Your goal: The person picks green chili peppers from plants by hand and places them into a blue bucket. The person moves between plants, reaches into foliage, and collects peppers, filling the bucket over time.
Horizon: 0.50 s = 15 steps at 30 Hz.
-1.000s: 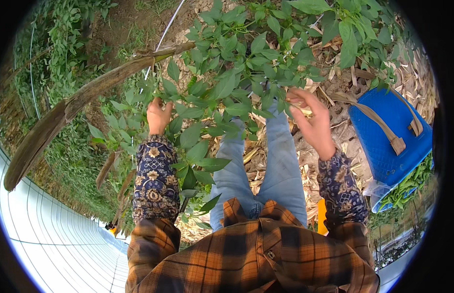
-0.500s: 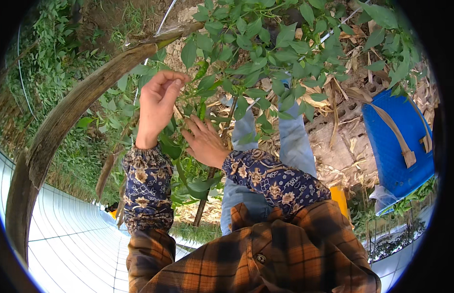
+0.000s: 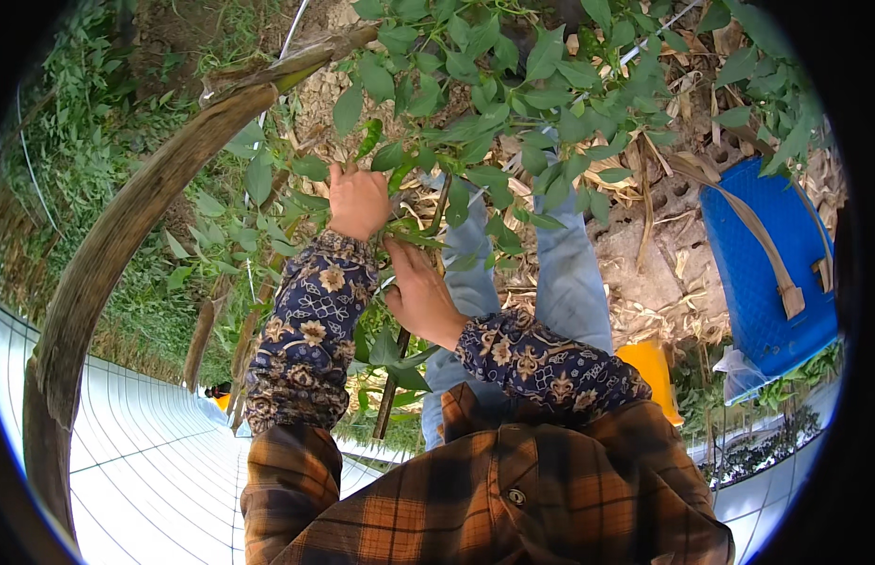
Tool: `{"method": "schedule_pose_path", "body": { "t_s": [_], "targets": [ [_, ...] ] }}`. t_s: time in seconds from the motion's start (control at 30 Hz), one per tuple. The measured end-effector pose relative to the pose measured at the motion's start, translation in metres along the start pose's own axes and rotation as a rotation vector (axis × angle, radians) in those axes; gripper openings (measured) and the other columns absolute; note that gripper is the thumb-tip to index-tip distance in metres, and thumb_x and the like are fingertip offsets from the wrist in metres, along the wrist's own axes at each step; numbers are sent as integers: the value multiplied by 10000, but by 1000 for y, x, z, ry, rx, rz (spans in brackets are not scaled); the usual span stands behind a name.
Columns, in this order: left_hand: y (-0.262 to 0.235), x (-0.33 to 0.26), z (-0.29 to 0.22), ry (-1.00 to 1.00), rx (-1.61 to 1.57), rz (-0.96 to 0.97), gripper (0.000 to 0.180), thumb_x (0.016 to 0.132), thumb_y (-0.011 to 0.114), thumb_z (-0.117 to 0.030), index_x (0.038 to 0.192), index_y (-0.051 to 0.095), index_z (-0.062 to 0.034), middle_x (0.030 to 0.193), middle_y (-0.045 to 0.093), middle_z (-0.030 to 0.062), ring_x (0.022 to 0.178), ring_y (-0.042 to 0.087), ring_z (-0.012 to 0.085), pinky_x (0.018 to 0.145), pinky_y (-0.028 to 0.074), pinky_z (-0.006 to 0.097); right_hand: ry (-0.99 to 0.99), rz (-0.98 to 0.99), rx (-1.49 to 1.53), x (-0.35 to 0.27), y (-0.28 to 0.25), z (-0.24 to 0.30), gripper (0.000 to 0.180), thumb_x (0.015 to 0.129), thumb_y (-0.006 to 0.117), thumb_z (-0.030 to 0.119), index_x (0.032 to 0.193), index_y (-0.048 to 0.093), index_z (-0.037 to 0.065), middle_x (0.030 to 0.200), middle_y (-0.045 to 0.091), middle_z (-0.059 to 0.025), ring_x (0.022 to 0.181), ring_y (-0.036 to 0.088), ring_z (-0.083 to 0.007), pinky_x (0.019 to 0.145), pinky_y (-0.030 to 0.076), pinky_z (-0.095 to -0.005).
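Green leafy plant (image 3: 475,141) gripped by left hand (image 3: 357,200), right hand (image 3: 420,292) touching.

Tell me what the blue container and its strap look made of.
Blue container: likely moulded plastic, going by its even, saturated colour and smooth, faintly glossy face. Strap: seems to be woven fabric webbing, tan and matte; it lies flat and bends limply across the container. The weave itself is too small to make out.

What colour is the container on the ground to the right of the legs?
Blue container, with a tan strap lying across it; the head view shows it clearly.
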<state>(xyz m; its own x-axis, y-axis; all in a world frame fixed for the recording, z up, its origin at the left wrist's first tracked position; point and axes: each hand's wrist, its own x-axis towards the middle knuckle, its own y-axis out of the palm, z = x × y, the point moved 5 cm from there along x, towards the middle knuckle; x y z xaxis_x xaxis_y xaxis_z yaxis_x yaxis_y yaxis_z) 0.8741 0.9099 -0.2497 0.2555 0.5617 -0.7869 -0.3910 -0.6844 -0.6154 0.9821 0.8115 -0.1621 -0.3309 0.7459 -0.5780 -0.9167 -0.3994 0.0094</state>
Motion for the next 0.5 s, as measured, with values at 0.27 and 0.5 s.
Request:
{"method": "schedule_pose_path", "body": {
  "t_s": [0.27, 0.5],
  "targets": [
    [-20, -17, 2, 101, -534, -104, 212, 757, 658, -110, 945, 683, -18, 995, 660, 146, 985, 597, 341, 895, 446, 447, 12, -401, 44, 41, -57, -42, 279, 794, 561, -35, 1067, 618, -26, 920, 659, -165, 847, 658, -306, 762, 523, -367],
    [-71, -30, 10, 78, -826, -551, 631, 758, 619, 25, 1361, 442, -27, 1309, 501, 197, 1194, 500, 396, 1003, 425, 437, 45, -424, 138, 31, -66, -60, 156, 828, 609, 52, 976, 629, 5, 859, 652, -154, 716, 624, -341, 619, 494, -412]
  ]
}}
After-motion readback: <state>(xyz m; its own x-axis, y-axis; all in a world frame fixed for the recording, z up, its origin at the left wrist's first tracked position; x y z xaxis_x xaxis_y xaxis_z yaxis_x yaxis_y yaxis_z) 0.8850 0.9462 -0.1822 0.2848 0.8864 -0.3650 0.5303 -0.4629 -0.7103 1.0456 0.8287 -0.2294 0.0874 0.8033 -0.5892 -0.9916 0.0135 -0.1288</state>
